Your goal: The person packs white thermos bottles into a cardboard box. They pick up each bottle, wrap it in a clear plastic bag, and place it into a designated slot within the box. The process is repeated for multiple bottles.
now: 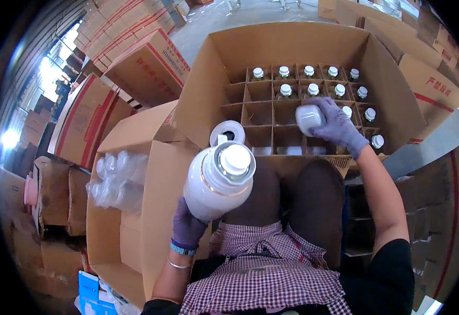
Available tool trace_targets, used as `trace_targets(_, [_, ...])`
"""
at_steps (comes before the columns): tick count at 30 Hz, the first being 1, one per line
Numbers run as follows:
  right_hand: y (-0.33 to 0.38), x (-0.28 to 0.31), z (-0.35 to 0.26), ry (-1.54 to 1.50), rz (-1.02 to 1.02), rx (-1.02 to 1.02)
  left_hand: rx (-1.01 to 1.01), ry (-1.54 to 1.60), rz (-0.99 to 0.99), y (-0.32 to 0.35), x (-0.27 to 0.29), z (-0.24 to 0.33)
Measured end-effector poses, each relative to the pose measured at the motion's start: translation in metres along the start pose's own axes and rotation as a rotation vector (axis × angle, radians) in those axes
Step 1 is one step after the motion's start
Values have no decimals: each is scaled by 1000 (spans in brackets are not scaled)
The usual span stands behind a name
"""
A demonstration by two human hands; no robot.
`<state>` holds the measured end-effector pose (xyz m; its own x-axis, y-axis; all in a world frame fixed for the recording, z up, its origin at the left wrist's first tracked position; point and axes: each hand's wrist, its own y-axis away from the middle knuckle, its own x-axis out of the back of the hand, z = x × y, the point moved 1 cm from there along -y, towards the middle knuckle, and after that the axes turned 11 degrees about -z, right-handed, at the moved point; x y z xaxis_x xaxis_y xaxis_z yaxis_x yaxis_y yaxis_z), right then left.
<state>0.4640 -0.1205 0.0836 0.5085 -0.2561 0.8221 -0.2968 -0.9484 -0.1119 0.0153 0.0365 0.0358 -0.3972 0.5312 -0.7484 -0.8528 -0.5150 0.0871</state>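
My left hand (188, 224), in a grey-purple glove, is closed round the lower side of a big white jug-like flask (211, 184) with a white cap, tilted in front of my lap. My right hand (339, 126), gloved too, grips a rounded white glass-like thing (310, 119) above the near cells of a divided carton (292, 39); whether it is a bottle seen end-on I cannot tell. Several white-capped bottles (286, 90) stand upright in the carton's far and right cells. Behind the flask shows a white ring-shaped thing (231, 127) with a dark centre.
An open carton (158, 220) at my left holds clear plastic wrapping (118, 181). Stacked cartons (150, 65) with red stripes rise at the far left. More cartons (431, 94) stand at the right. A blue-and-white box (90, 289) sits low at the left.
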Motion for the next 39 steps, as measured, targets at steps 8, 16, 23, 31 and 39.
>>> trace_targets(8, [77,-1,-162,-3,-17,775,-124,-443,-68,4,-24,25])
trace_targets(16, [127,-96,-128,-1810,-270,-181,-799,-1935,-847,14,-190,44])
trace_targets(23, [175,-56,-169,-486,479,367,-176,-1000,-155,-4,-149,50])
trace_targets(31, [159,-83,-145,-1045,353,-30,-885,-1572,-694,10,-182,17])
trace_targets(39, [181,-91,-156,-570,533,169,-282,-1072,-62,-4,-141,30])
